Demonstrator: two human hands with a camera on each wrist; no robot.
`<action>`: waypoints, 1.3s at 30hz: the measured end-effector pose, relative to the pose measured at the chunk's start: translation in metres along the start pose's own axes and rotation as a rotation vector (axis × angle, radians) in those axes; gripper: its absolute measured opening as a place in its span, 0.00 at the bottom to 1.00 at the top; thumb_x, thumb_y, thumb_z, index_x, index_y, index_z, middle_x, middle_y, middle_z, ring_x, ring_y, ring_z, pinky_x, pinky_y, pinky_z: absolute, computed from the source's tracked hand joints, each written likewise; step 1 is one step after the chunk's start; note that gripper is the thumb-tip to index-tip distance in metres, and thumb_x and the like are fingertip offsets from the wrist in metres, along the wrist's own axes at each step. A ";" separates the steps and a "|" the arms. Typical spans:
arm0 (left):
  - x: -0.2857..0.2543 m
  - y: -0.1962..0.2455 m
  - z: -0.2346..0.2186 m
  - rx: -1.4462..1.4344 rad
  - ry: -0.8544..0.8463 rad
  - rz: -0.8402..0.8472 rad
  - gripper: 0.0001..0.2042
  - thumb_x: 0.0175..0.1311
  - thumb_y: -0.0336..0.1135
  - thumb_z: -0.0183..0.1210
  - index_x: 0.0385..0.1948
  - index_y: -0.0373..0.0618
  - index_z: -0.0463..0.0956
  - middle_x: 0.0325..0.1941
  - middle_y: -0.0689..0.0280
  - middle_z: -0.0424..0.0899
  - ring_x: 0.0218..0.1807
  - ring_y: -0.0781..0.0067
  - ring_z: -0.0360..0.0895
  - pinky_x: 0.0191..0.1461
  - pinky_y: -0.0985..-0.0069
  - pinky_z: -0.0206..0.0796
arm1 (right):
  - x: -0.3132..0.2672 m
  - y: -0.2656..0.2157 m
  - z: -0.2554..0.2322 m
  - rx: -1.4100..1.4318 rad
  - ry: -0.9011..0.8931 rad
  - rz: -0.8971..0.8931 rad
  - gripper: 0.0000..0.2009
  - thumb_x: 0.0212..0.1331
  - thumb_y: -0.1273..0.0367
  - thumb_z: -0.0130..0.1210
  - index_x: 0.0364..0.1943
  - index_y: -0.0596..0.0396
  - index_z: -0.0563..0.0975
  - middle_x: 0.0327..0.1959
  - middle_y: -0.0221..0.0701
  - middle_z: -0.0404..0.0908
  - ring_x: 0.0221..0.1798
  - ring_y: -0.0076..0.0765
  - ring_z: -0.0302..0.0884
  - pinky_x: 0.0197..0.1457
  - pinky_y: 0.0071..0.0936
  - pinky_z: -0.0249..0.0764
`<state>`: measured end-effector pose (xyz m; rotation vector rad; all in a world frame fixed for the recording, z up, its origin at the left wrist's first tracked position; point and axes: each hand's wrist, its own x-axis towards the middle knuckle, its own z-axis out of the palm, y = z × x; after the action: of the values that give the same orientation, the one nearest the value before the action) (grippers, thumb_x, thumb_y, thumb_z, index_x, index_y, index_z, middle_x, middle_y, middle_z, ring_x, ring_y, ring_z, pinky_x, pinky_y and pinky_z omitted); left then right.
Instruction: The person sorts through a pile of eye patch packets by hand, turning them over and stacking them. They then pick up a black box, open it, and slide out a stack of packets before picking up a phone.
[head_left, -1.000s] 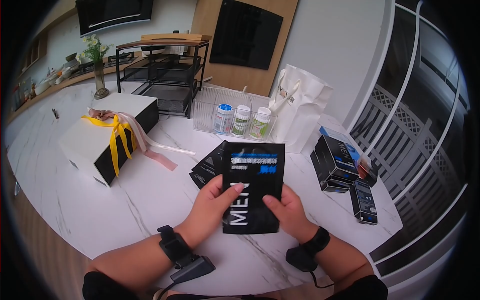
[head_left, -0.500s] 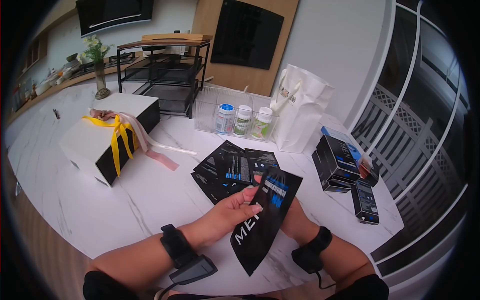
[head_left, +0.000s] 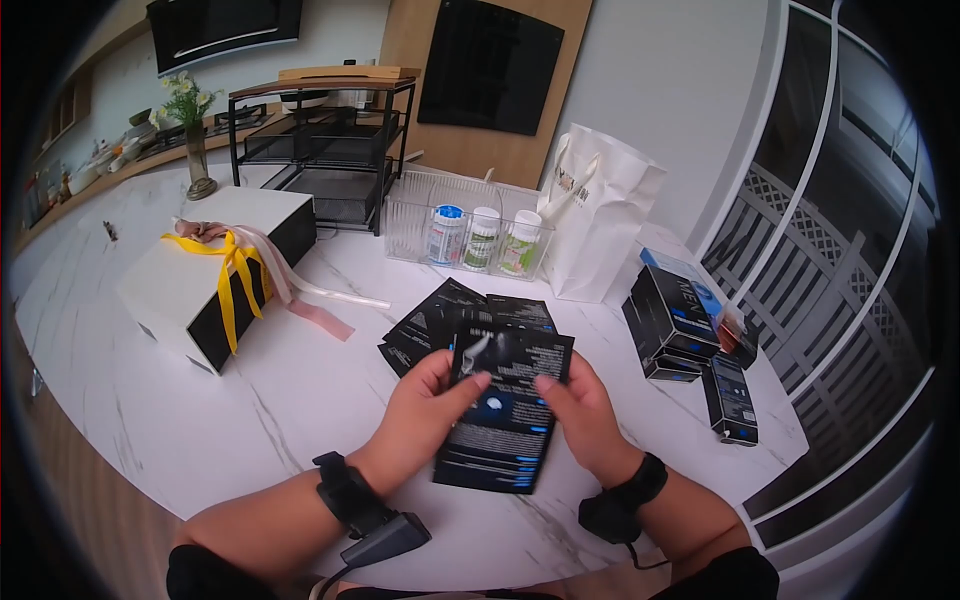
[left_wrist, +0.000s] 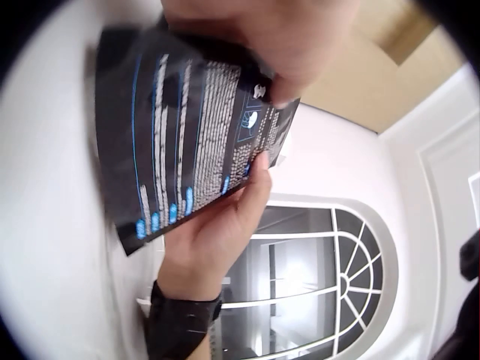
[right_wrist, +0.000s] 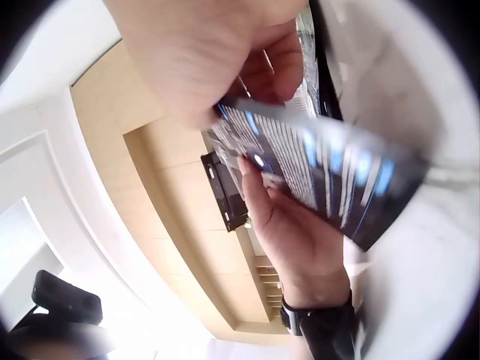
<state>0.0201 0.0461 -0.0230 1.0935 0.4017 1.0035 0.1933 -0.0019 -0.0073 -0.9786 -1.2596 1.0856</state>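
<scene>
A flat black packet (head_left: 500, 430) is held up by both hands, its side with rows of small print and blue marks facing the head camera. My left hand (head_left: 425, 405) pinches its left edge, thumb on the front. On the right edge my right hand (head_left: 590, 415) pinches it the same way. The packet (left_wrist: 180, 127) spans between the two hands in the left wrist view, and the packet (right_wrist: 322, 165) does so in the right wrist view. Behind it, more black packets (head_left: 432, 318) lie overlapping on the table, partly hidden.
On the left stands a white box (head_left: 250, 205) with yellow and pink ribbons (head_left: 232, 270). A clear organizer (head_left: 405, 235) holding bottles, a black mesh rack (head_left: 345, 150) and a white paper bag (head_left: 600, 220) stand at the back. Black boxes (head_left: 675, 315) are stacked on the right.
The held packet has turned over from its side lettered MEN to the finely printed side. My right hand, partly hidden behind it half a second ago, now shows at its right edge.
</scene>
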 end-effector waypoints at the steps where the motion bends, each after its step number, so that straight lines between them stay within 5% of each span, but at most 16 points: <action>1: -0.002 -0.001 0.004 0.015 -0.030 0.020 0.06 0.59 0.28 0.54 0.37 0.40 0.70 0.34 0.72 0.77 0.36 0.88 0.72 0.41 0.88 0.65 | -0.001 0.002 0.002 0.054 0.046 -0.068 0.11 0.63 0.69 0.42 0.48 0.58 0.66 0.40 0.27 0.74 0.39 0.14 0.70 0.43 0.14 0.68; 7: -0.004 -0.002 0.009 0.087 -0.044 0.041 0.07 0.59 0.28 0.54 0.38 0.40 0.69 0.37 0.71 0.78 0.37 0.88 0.72 0.42 0.88 0.64 | 0.000 0.002 -0.003 0.012 0.030 -0.079 0.12 0.65 0.66 0.40 0.44 0.59 0.69 0.40 0.27 0.74 0.40 0.17 0.71 0.45 0.16 0.67; 13: -0.004 0.002 0.005 0.086 -0.007 0.004 0.07 0.58 0.28 0.55 0.37 0.38 0.72 0.34 0.71 0.78 0.36 0.88 0.72 0.42 0.87 0.65 | -0.009 -0.002 -0.004 -0.348 -0.001 -0.239 0.09 0.63 0.68 0.43 0.38 0.60 0.70 0.32 0.24 0.73 0.34 0.14 0.66 0.39 0.14 0.65; 20: -0.008 0.003 0.010 0.131 -0.064 0.012 0.07 0.57 0.28 0.57 0.36 0.39 0.73 0.33 0.72 0.78 0.36 0.88 0.71 0.41 0.87 0.64 | -0.007 0.002 -0.009 -0.209 0.044 -0.178 0.09 0.62 0.67 0.45 0.37 0.60 0.70 0.29 0.26 0.73 0.32 0.16 0.67 0.36 0.16 0.64; 22: -0.004 0.001 0.006 0.051 -0.009 -0.027 0.07 0.57 0.28 0.57 0.36 0.39 0.74 0.33 0.72 0.79 0.36 0.88 0.71 0.42 0.87 0.64 | -0.014 0.000 -0.009 -0.491 0.027 -0.313 0.09 0.61 0.67 0.46 0.37 0.60 0.70 0.28 0.28 0.73 0.30 0.18 0.67 0.35 0.17 0.65; 25: -0.006 -0.001 0.006 0.092 -0.025 -0.001 0.07 0.58 0.29 0.56 0.36 0.39 0.74 0.34 0.72 0.79 0.35 0.88 0.71 0.41 0.87 0.64 | -0.018 -0.002 -0.006 -0.542 -0.040 -0.416 0.10 0.61 0.66 0.46 0.36 0.60 0.71 0.27 0.30 0.72 0.30 0.19 0.67 0.34 0.17 0.65; 29: -0.006 0.003 0.010 0.081 -0.048 0.007 0.07 0.58 0.29 0.56 0.36 0.38 0.73 0.34 0.71 0.79 0.35 0.88 0.71 0.41 0.87 0.65 | -0.007 0.001 -0.008 -0.208 0.026 -0.218 0.09 0.63 0.68 0.44 0.39 0.60 0.70 0.31 0.27 0.73 0.33 0.17 0.67 0.38 0.17 0.65; 33: -0.006 0.005 0.008 0.084 -0.006 0.050 0.08 0.58 0.29 0.56 0.38 0.39 0.73 0.34 0.71 0.79 0.36 0.88 0.72 0.43 0.87 0.64 | -0.008 0.003 0.000 -0.070 -0.009 -0.200 0.11 0.63 0.68 0.44 0.44 0.61 0.69 0.37 0.27 0.74 0.39 0.18 0.69 0.45 0.17 0.66; 36: -0.006 0.006 0.007 0.084 0.018 0.073 0.08 0.59 0.29 0.55 0.38 0.39 0.72 0.35 0.71 0.78 0.38 0.87 0.72 0.43 0.87 0.64 | -0.008 0.004 -0.001 -0.275 -0.070 -0.170 0.12 0.62 0.69 0.45 0.46 0.61 0.69 0.39 0.28 0.75 0.41 0.19 0.69 0.47 0.18 0.66; 39: -0.005 0.004 0.015 0.046 0.030 0.088 0.06 0.59 0.30 0.55 0.36 0.41 0.71 0.33 0.72 0.78 0.37 0.88 0.71 0.42 0.88 0.64 | -0.006 0.002 -0.001 -0.186 -0.020 -0.159 0.12 0.62 0.69 0.46 0.46 0.61 0.68 0.40 0.29 0.75 0.41 0.18 0.70 0.46 0.18 0.67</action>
<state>0.0260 0.0344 -0.0141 1.1472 0.4051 1.0942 0.1942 -0.0074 -0.0108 -0.9901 -1.4487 0.8686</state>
